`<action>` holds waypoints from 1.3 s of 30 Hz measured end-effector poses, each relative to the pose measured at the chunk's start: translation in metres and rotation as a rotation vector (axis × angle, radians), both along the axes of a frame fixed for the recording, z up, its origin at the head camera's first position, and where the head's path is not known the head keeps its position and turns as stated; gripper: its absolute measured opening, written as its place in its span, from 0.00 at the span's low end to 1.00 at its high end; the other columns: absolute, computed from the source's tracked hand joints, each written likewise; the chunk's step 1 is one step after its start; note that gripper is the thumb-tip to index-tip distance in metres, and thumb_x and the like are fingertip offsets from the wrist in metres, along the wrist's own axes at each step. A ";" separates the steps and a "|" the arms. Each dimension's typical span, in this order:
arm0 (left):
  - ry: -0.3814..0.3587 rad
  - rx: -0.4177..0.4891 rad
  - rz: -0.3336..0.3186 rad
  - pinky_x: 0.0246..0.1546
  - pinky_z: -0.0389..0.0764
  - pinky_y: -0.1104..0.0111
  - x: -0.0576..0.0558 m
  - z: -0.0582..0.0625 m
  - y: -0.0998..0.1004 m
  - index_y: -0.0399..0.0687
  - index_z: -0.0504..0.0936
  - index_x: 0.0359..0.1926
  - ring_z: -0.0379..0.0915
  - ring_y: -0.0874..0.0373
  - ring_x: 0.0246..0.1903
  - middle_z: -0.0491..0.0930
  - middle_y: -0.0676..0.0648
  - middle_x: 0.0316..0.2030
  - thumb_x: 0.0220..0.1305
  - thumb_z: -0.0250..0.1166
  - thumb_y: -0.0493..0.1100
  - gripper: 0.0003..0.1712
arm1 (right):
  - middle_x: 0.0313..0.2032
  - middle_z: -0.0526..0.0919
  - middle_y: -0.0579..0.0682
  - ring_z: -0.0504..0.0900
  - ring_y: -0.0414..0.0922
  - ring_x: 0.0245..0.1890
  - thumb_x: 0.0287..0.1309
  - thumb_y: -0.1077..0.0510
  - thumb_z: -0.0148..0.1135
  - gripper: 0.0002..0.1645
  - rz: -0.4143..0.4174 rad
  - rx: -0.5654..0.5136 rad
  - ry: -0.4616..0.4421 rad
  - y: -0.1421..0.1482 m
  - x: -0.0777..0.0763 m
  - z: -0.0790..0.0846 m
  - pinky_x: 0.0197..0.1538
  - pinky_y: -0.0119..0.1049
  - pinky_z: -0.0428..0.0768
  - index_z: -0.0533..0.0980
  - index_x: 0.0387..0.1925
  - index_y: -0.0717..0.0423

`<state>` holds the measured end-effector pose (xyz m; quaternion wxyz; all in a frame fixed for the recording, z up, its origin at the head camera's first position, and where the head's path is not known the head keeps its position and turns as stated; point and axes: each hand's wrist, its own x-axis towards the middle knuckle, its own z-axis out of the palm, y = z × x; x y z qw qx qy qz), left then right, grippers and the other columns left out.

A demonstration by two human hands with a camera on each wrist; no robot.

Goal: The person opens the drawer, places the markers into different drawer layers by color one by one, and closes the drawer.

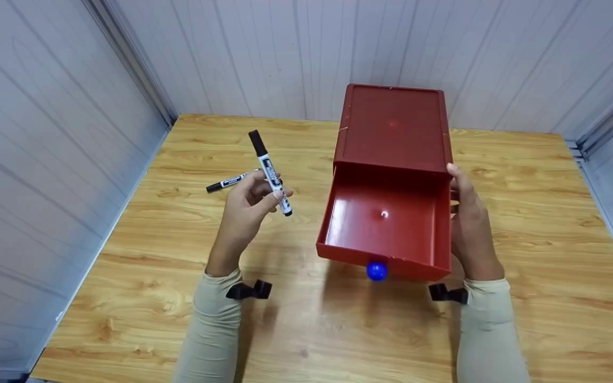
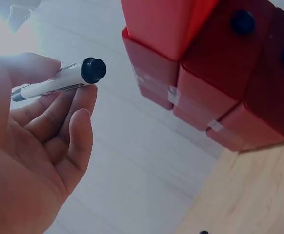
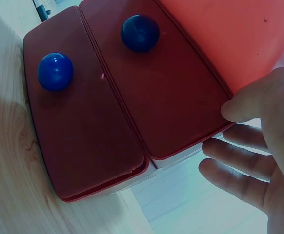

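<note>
My left hand (image 1: 242, 210) pinches a white marker (image 1: 271, 173) between thumb and fingers, its long black cap pointing up and away. Its black butt end (image 2: 95, 70) faces the left wrist camera. Just beyond that hand, a second marker (image 1: 230, 181) lies on the table, partly hidden by the fingers. A red drawer cabinet (image 1: 391, 127) stands to the right with its top drawer (image 1: 383, 229) pulled out; the drawer's inside is bare. My right hand (image 1: 471, 229) is against the cabinet's right side, a fingertip at the front corner, the fingers fairly straight.
Two closed lower drawers (image 3: 166, 97) with blue knobs show beneath the pulled-out one, whose own blue knob (image 1: 377, 271) juts toward me. The wooden table (image 1: 296, 330) is bounded by pale panel walls (image 1: 264, 53) at the back and sides.
</note>
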<state>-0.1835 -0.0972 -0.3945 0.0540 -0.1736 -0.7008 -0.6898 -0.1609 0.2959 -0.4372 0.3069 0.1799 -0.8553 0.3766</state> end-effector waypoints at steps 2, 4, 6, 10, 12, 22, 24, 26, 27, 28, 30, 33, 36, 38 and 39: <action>0.016 -0.012 -0.025 0.34 0.76 0.68 -0.001 0.004 0.003 0.29 0.75 0.51 0.84 0.48 0.39 0.85 0.35 0.39 0.66 0.64 0.32 0.15 | 0.51 0.79 0.59 0.80 0.53 0.48 0.53 0.75 0.69 0.48 -0.002 -0.010 0.003 -0.001 0.000 0.000 0.45 0.22 0.74 0.60 0.71 0.51; 0.034 -0.033 -0.053 0.35 0.77 0.68 -0.002 0.008 0.006 0.31 0.76 0.52 0.83 0.48 0.38 0.85 0.37 0.38 0.66 0.64 0.31 0.14 | 0.51 0.79 0.59 0.81 0.54 0.48 0.53 0.75 0.69 0.48 -0.003 -0.009 0.007 -0.001 -0.001 -0.001 0.46 0.22 0.74 0.59 0.71 0.52; 0.047 -0.043 -0.086 0.37 0.79 0.67 -0.003 0.013 0.008 0.32 0.76 0.52 0.84 0.48 0.39 0.85 0.38 0.38 0.66 0.63 0.31 0.14 | 0.51 0.79 0.60 0.81 0.54 0.48 0.53 0.75 0.69 0.48 -0.006 -0.012 0.009 -0.001 -0.001 -0.001 0.46 0.21 0.74 0.60 0.71 0.52; 0.071 -0.052 -0.136 0.41 0.82 0.63 -0.004 0.019 0.011 0.32 0.75 0.53 0.84 0.47 0.41 0.85 0.40 0.38 0.67 0.62 0.31 0.15 | 0.50 0.80 0.59 0.81 0.54 0.47 0.55 0.75 0.67 0.47 -0.014 -0.015 0.005 -0.002 -0.001 -0.002 0.45 0.19 0.73 0.60 0.71 0.51; 0.081 -0.062 -0.153 0.42 0.82 0.62 -0.004 0.022 0.012 0.33 0.76 0.54 0.84 0.47 0.42 0.85 0.40 0.38 0.67 0.62 0.31 0.15 | 0.50 0.79 0.59 0.81 0.54 0.47 0.55 0.76 0.67 0.47 -0.013 -0.013 0.004 -0.002 -0.001 -0.001 0.45 0.19 0.73 0.60 0.71 0.51; 0.171 -0.242 -0.237 0.34 0.77 0.65 -0.009 0.048 0.023 0.39 0.78 0.53 0.80 0.54 0.33 0.87 0.48 0.38 0.69 0.64 0.38 0.14 | 0.52 0.79 0.60 0.81 0.52 0.48 0.56 0.74 0.67 0.47 -0.005 0.017 0.000 0.001 0.002 -0.002 0.45 0.25 0.76 0.58 0.73 0.52; 0.198 -0.275 -0.258 0.34 0.77 0.65 -0.010 0.053 0.026 0.40 0.79 0.54 0.79 0.55 0.33 0.86 0.48 0.37 0.69 0.65 0.39 0.15 | 0.52 0.78 0.59 0.81 0.51 0.49 0.57 0.73 0.67 0.47 -0.008 0.028 -0.006 0.001 0.002 -0.003 0.46 0.25 0.76 0.57 0.73 0.52; 0.223 -0.312 -0.284 0.34 0.77 0.64 -0.011 0.057 0.030 0.41 0.79 0.55 0.78 0.56 0.32 0.86 0.49 0.37 0.69 0.65 0.40 0.16 | 0.52 0.78 0.59 0.81 0.51 0.49 0.57 0.73 0.67 0.47 -0.010 0.030 -0.010 0.001 0.002 -0.003 0.46 0.24 0.75 0.57 0.73 0.51; 0.229 -0.330 -0.296 0.35 0.78 0.64 -0.011 0.058 0.032 0.41 0.79 0.56 0.79 0.57 0.33 0.86 0.49 0.37 0.69 0.65 0.40 0.17 | 0.52 0.78 0.59 0.81 0.51 0.49 0.56 0.73 0.67 0.47 -0.012 0.024 -0.008 0.001 0.002 -0.004 0.45 0.24 0.75 0.58 0.73 0.51; 0.236 -0.348 -0.308 0.35 0.78 0.64 -0.011 0.059 0.034 0.41 0.79 0.56 0.79 0.58 0.33 0.86 0.50 0.37 0.69 0.65 0.41 0.17 | 0.52 0.79 0.59 0.81 0.52 0.48 0.56 0.74 0.67 0.47 -0.013 0.018 -0.006 0.001 0.002 -0.004 0.45 0.24 0.75 0.58 0.73 0.51; 0.246 -0.374 -0.332 0.35 0.80 0.63 -0.011 0.061 0.038 0.39 0.80 0.56 0.80 0.59 0.33 0.86 0.51 0.37 0.68 0.66 0.40 0.18 | 0.51 0.79 0.59 0.81 0.52 0.48 0.55 0.74 0.68 0.47 -0.015 0.008 -0.002 0.001 0.002 -0.004 0.44 0.23 0.74 0.59 0.72 0.51; 0.254 -0.401 -0.352 0.35 0.81 0.63 -0.010 0.063 0.044 0.39 0.80 0.57 0.81 0.60 0.34 0.86 0.52 0.37 0.68 0.66 0.40 0.19 | 0.51 0.79 0.60 0.81 0.53 0.47 0.54 0.74 0.69 0.48 -0.015 -0.005 0.007 0.000 0.001 -0.004 0.44 0.22 0.73 0.59 0.72 0.52; 0.263 -0.414 -0.380 0.35 0.82 0.63 -0.010 0.064 0.050 0.38 0.79 0.57 0.82 0.61 0.35 0.86 0.52 0.37 0.68 0.65 0.39 0.18 | 0.51 0.79 0.60 0.81 0.54 0.47 0.53 0.74 0.70 0.48 -0.014 -0.008 0.005 0.000 0.002 -0.003 0.44 0.20 0.73 0.59 0.71 0.53; 0.264 -0.428 -0.419 0.36 0.82 0.63 -0.011 0.067 0.055 0.38 0.79 0.57 0.82 0.60 0.35 0.86 0.51 0.37 0.69 0.65 0.39 0.18 | 0.51 0.79 0.60 0.81 0.54 0.47 0.53 0.74 0.70 0.48 -0.014 -0.010 0.003 0.000 0.002 -0.003 0.45 0.20 0.73 0.59 0.72 0.53; 0.269 -0.440 -0.436 0.37 0.82 0.63 -0.011 0.068 0.057 0.38 0.79 0.57 0.82 0.60 0.35 0.85 0.51 0.36 0.69 0.65 0.39 0.18 | 0.51 0.79 0.60 0.81 0.54 0.47 0.54 0.74 0.69 0.48 -0.014 -0.010 0.002 0.000 0.002 -0.003 0.45 0.20 0.73 0.59 0.72 0.52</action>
